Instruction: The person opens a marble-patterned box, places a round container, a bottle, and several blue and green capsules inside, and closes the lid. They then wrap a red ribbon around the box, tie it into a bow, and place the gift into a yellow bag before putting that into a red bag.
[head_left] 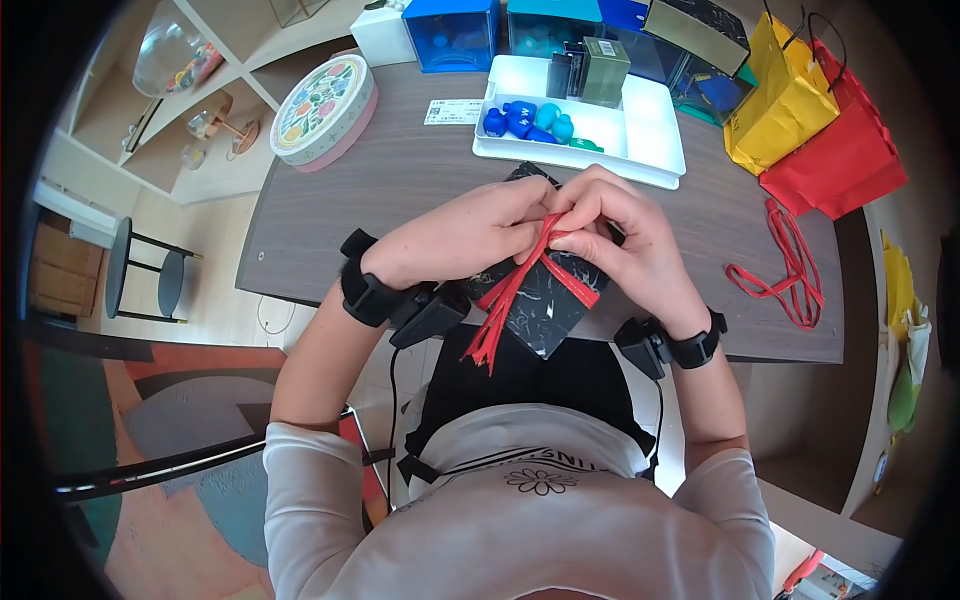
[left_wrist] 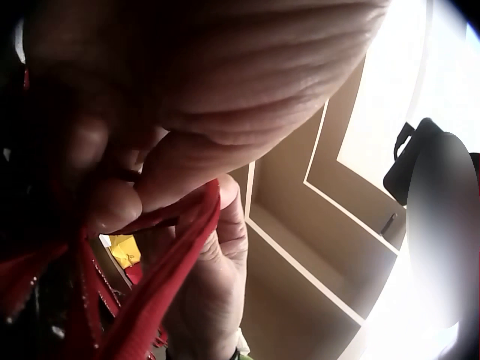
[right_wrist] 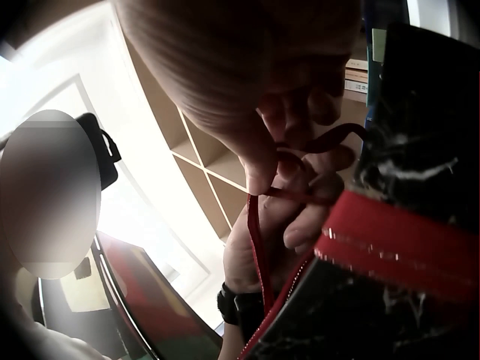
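Note:
A black marble-patterned box [head_left: 545, 325] stands tilted at the table's front edge, between both hands. Red ribbon [head_left: 503, 305] wraps it, and its loose tails hang down over the near side. My left hand [head_left: 450, 238] pinches the ribbon from the left, above the box. From the right, my right hand [head_left: 645, 245] pinches a strand between thumb and forefinger. The fingertips of both hands meet closely at the crossing, which they partly hide. In the right wrist view a flat ribbon band [right_wrist: 397, 244] with a glittery line runs around the box.
A white tray [head_left: 650, 150] with small blue and teal bottles [head_left: 520, 118] and a green box [head_left: 605, 72] stands behind the hands. A round floral box [head_left: 325, 110] is at left. Loose red ribbon [head_left: 795, 265] lies at right, below yellow [head_left: 780, 95] and red bags [head_left: 840, 155].

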